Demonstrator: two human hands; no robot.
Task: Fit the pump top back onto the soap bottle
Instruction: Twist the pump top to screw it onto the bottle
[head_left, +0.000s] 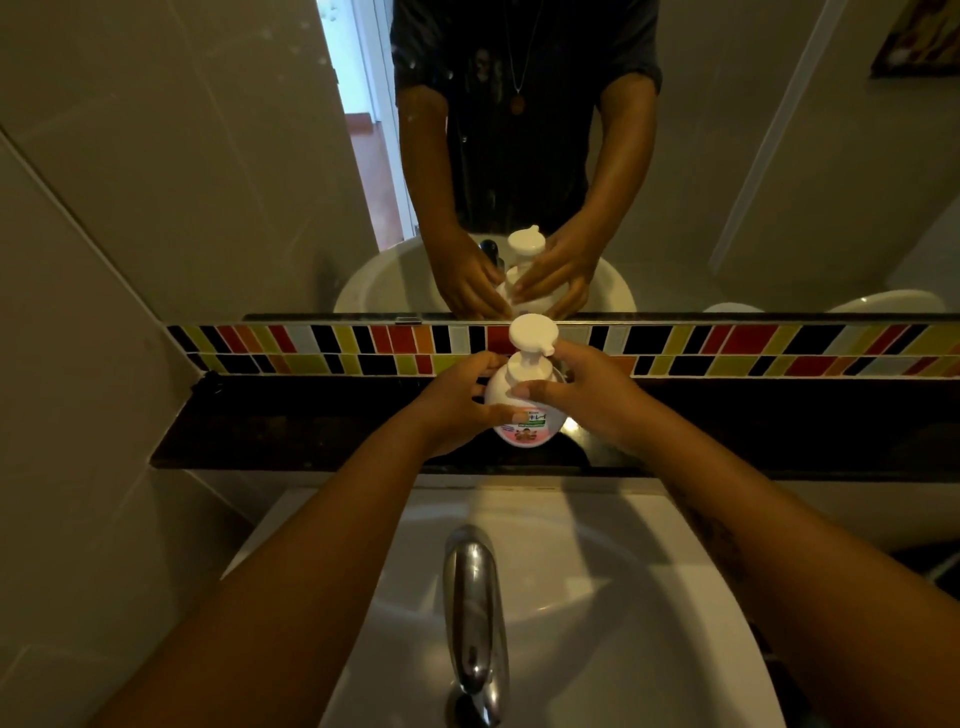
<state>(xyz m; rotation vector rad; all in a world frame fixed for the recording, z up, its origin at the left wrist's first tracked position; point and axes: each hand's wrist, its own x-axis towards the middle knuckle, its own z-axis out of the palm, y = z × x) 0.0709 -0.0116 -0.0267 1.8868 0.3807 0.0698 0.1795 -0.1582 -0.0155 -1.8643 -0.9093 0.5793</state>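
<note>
A round white soap bottle (501, 391) with a pink label stands upright on the dark shelf (291, 431) behind the sink. Its white pump top (532, 332) sits on the bottle's neck, spout pointing right. My left hand (457, 402) wraps the bottle's left side, fingers reaching across the front. My right hand (587, 389) is against the bottle's right side, thumb laid over the shoulder just below the pump collar. Whether the collar is screwed tight cannot be seen.
A chrome tap (470, 608) rises over the white basin (649, 597) below my arms. Behind the shelf runs a strip of coloured tiles (753, 351), and above it a mirror (208, 156) reflects the hands and bottle. Tiled wall closes the left.
</note>
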